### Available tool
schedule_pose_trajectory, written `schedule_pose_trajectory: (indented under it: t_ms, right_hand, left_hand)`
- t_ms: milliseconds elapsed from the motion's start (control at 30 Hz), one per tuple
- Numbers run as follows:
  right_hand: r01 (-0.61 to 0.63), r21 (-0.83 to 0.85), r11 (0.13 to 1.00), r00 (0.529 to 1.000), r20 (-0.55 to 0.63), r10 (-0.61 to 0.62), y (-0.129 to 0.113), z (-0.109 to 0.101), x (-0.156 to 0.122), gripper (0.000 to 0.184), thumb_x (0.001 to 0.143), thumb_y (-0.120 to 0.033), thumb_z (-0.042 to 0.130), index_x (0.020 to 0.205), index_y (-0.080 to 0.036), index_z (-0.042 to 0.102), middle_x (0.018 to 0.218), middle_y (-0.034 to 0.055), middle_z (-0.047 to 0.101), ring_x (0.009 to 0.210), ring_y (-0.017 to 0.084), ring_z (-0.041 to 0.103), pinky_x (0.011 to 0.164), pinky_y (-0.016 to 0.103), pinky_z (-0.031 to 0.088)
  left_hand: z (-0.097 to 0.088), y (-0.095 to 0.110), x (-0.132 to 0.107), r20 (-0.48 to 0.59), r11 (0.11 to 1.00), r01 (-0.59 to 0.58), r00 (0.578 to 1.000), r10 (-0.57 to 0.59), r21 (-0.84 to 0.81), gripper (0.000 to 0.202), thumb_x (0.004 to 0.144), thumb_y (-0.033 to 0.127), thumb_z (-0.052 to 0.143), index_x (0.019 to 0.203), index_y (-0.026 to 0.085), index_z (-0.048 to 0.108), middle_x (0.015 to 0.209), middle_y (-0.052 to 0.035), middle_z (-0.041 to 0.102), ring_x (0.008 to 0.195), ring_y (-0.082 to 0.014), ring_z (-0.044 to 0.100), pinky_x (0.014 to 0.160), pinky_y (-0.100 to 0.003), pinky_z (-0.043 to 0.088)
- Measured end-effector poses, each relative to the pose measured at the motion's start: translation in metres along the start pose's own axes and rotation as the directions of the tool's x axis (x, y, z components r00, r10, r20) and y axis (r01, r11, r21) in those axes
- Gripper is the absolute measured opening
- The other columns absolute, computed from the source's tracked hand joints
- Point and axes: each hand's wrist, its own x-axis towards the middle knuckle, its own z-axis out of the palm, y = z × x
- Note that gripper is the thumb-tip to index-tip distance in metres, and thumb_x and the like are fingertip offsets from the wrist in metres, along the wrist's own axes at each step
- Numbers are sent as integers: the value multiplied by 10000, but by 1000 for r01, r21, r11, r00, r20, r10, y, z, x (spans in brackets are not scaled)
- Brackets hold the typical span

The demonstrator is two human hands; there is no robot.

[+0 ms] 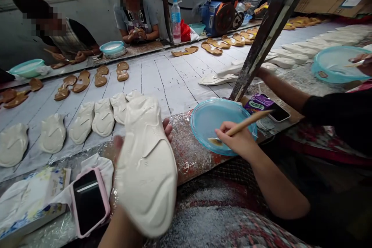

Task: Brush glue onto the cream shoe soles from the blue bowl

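My left hand (167, 128) holds up a white shoe sole (148, 170), its contoured, ridged face turned toward me. The fingers show along the sole's right edge and part of the hand at its left; the palm is hidden behind it. In my right hand (235, 139) is a brush with a wooden handle (250, 121). Its bristles (215, 141) point down into a light blue bowl (200, 110) with pale liquid, at the table's near edge. Beyond the left hand, several similar white soles (103, 118) lie in a row on the marked white belt.
Brown soles (100, 76) line the belt's far side. A slanted metal post (261, 27) rises behind the bowl. A pink-cased phone (90, 201) and a tissue box (31, 201) sit at left. At right, a co-worker's arm (285, 91) reaches onto the belt, near another bowl (334, 75).
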Motion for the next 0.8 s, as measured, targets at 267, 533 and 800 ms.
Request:
schedule_pose_trajectory:
  t_ms: [267,533,800]
  right_hand:
    - [75,23,997,997,2,-75,-24,-14,-23,385,909,-482,612,650,-203,552,582,-9,554,566,132,523,525,245,410]
    - [887,-106,449,439,-103,-893,-103,-20,-47,67,887,-140,727,948,-139,699,755,48,734,682,156,670,646,319,549]
    - [892,37,450,449,32,-893,-111,-40,-39,30,921,-160,711,939,-145,693,732,26,725,685,123,688,663,292,572]
  left_hand:
    - [25,-22,10,-228,993,28,972,-55,-117,824,930,762,313,1413,137,546,1152,-214,744,1005,-390,731,958,-602,539]
    - [68,-29,11,-38,982,-188,982,187,0,694,947,762,320,1268,259,675,1221,-82,746,1064,-344,735,918,-518,604]
    - [63,-15,0,343,1000,12,939,-21,27,881,869,830,323,1416,195,594,1137,-167,737,1030,-342,743,891,-496,629]
